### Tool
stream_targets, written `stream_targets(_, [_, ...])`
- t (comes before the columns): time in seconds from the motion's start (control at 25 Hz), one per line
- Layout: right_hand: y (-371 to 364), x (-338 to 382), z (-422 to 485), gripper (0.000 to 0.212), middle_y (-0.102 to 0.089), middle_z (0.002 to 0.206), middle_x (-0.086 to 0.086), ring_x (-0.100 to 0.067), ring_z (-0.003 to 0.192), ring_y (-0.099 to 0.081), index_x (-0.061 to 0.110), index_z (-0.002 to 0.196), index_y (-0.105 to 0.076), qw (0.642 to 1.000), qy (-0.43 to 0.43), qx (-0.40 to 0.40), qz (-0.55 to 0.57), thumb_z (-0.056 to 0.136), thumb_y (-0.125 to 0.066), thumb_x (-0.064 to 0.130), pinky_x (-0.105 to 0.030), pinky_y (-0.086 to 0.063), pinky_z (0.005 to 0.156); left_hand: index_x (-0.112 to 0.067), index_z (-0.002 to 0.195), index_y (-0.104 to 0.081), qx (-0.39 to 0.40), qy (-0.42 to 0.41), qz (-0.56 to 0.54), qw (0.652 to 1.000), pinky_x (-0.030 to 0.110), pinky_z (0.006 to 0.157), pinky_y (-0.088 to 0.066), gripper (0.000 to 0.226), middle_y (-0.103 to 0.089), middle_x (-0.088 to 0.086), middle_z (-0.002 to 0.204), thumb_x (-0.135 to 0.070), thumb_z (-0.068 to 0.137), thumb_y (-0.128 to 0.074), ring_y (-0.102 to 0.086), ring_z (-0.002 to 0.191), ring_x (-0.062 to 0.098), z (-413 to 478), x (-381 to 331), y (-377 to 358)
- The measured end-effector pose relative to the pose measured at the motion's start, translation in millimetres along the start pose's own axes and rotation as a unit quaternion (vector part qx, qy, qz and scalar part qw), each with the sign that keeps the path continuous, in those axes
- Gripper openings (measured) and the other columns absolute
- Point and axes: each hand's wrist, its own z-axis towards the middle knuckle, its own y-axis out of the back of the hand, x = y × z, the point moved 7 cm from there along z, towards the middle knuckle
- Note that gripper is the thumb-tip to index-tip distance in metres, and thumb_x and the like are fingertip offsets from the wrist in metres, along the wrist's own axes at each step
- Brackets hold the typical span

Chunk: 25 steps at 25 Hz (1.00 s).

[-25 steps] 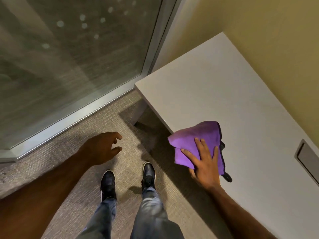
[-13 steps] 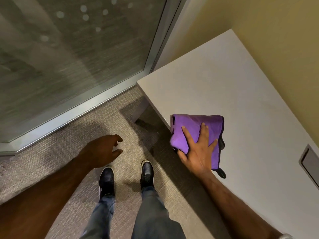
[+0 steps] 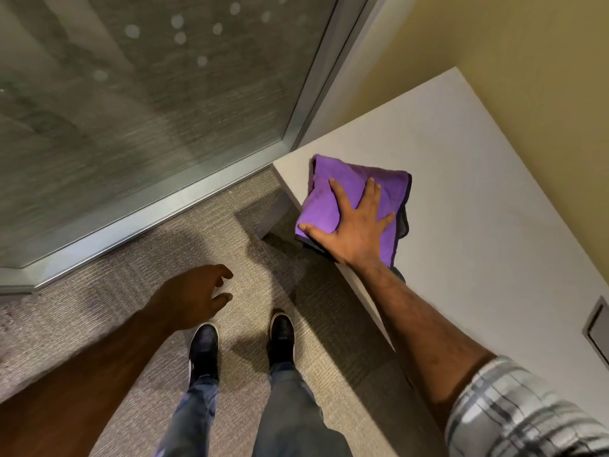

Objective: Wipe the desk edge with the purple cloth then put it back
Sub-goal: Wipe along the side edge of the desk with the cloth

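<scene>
A folded purple cloth (image 3: 329, 189) with a dark underside lies on the white desk (image 3: 478, 206), right at its near edge close to the left corner. My right hand (image 3: 354, 222) presses flat on the cloth with fingers spread, the thumb at the desk edge. My left hand (image 3: 194, 295) hangs over the carpet, empty, fingers loosely curled and apart.
A glass wall with a metal bottom frame (image 3: 158, 216) runs left of the desk. A yellow wall (image 3: 543, 61) backs the desk. A grey cable hatch (image 3: 598, 331) sits in the desktop at far right. My shoes (image 3: 244, 338) stand on grey carpet beside the desk leg (image 3: 273, 212).
My right hand has slid the cloth along the desk's near edge toward the left corner. The left hand has stayed about where it was.
</scene>
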Motion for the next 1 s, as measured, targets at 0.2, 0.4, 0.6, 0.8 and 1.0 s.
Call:
stream_targets(0.2, [17.3,19.1,74.3,0.088,0.003,0.165,-0.017,-0.04,0.151,0.005,0.049,0.151,-0.011,1.0,-0.021,-0.002,0.017,0.076,-0.032,0.089,-0.079,-0.004,0.108,-0.026,0.129,-0.053,-0.009,0.025,-0.018,0.999,0.03,0.084,-0.045,0.045,-0.064,-0.002,0.117,-0.038,0.087,-0.063,-0.055,0.095,0.01,-9.1,7.4,-1.4])
stream_targets(0.4, [23.5,43.1,113.9,0.077,-0.004,0.165,-0.012,-0.035,0.152,0.003,0.045,0.145,-0.035,1.0,-0.014,0.011,0.022,0.079,-0.036,0.085,-0.08,-0.002,0.108,-0.025,0.129,-0.052,-0.02,0.032,-0.037,0.999,0.029,0.085,-0.045,0.043,-0.062,-0.002,0.118,-0.037,0.088,-0.063,-0.058,0.102,0.014,-18.9,10.1,-7.5])
stream_targets(0.6, [28.6,69.7,112.9,0.067,-0.025,0.157,-0.005,-0.031,0.149,-0.009,0.041,0.134,-0.051,0.998,0.057,0.026,-0.003,0.08,-0.04,0.079,-0.08,-0.009,0.106,-0.025,0.129,-0.052,-0.017,0.044,-0.04,0.998,0.031,0.089,-0.047,0.044,-0.063,-0.002,0.119,-0.037,0.089,-0.062,-0.059,0.103,0.015,-28.8,10.9,-10.6])
stream_targets(0.8, [18.5,108.6,86.1,0.071,-0.039,0.146,-0.007,-0.032,0.143,-0.021,0.036,0.136,-0.05,0.983,0.165,0.059,-0.051,0.074,-0.06,0.07,-0.083,-0.012,0.103,-0.024,0.129,-0.053,-0.018,0.05,-0.045,0.998,0.031,0.089,-0.048,0.044,-0.062,-0.001,0.12,-0.035,0.088,-0.064,-0.059,0.104,0.017,-33.5,5.0,-9.3])
stream_targets(1.0, [-3.8,123.8,42.0,0.064,-0.017,0.162,-0.011,-0.039,0.15,-0.002,0.041,0.135,-0.05,0.962,0.234,0.061,-0.129,0.077,-0.074,0.027,-0.085,-0.009,0.103,-0.024,0.127,-0.054,-0.008,0.045,-0.036,0.998,0.036,0.09,-0.05,0.042,-0.063,0.0,0.118,-0.035,0.088,-0.064,-0.059,0.101,0.017,-41.7,0.2,-3.2])
